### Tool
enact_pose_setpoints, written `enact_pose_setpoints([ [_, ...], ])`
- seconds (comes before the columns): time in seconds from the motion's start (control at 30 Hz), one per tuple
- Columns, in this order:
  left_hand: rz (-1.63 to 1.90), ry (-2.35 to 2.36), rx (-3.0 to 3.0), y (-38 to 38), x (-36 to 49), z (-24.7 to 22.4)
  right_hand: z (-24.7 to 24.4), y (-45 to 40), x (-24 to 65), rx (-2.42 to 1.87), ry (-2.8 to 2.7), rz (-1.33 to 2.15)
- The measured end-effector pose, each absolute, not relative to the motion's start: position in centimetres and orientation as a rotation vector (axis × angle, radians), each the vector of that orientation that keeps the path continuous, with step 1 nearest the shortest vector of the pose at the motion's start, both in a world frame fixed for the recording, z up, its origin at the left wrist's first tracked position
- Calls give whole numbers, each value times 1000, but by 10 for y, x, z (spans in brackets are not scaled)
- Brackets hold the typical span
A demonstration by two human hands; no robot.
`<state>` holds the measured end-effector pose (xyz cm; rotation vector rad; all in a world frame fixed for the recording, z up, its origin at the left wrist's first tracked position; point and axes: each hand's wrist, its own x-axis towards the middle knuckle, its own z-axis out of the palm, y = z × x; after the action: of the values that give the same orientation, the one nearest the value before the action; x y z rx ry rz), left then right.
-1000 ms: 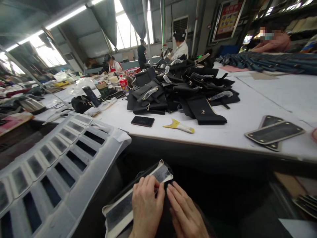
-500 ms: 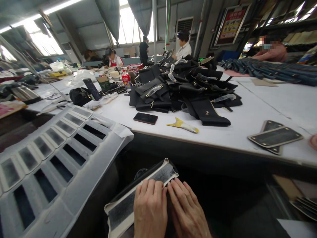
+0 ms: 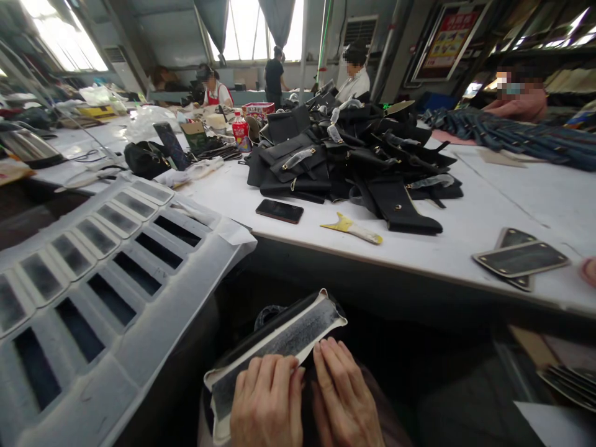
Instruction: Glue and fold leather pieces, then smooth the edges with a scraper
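A long black piece with raised cream edges (image 3: pixel 284 338) lies slanted across the lap, on top of a dark item with a clear-wrapped loop behind it. My left hand (image 3: pixel 267 397) is closed on the near edge of the piece, around its middle, fingers bent together over the cream rim. Close beside it, my right hand (image 3: pixel 347 391) has its fingers pressed together, with the tips on the same edge nearer the far right corner. The palms and the underside of the piece are hidden.
A white-covered rack (image 3: pixel 153 329) with rows of dark panels slopes at the left. On the white table (image 3: pixel 442 261) are a black phone (image 3: pixel 279 211), a yellow scraper (image 3: pixel 351 228), a heap of black bags (image 3: pixel 354 155) and two dark plates (image 3: pixel 521 257). Several people are beyond.
My left hand has slid down and left along the edge, baring more of the piece's middle. The piece sits slightly further right in view; my right hand stays near its corner.
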<state>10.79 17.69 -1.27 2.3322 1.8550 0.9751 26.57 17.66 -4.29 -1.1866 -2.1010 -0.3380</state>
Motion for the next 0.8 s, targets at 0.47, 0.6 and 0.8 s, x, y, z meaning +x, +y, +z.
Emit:
enact_pose_setpoints([
  [0.47, 731, 1988, 2255, 169, 101, -3, -47, 169, 255, -1211, -2101, -297],
  [0.6, 693, 1901, 2283, 172, 96, -2, -45, 168, 254, -1191, -2077, -250],
  [0.8, 685, 1906, 2258, 173, 94, 1, -43, 166, 246, -1125, -2067, -224],
])
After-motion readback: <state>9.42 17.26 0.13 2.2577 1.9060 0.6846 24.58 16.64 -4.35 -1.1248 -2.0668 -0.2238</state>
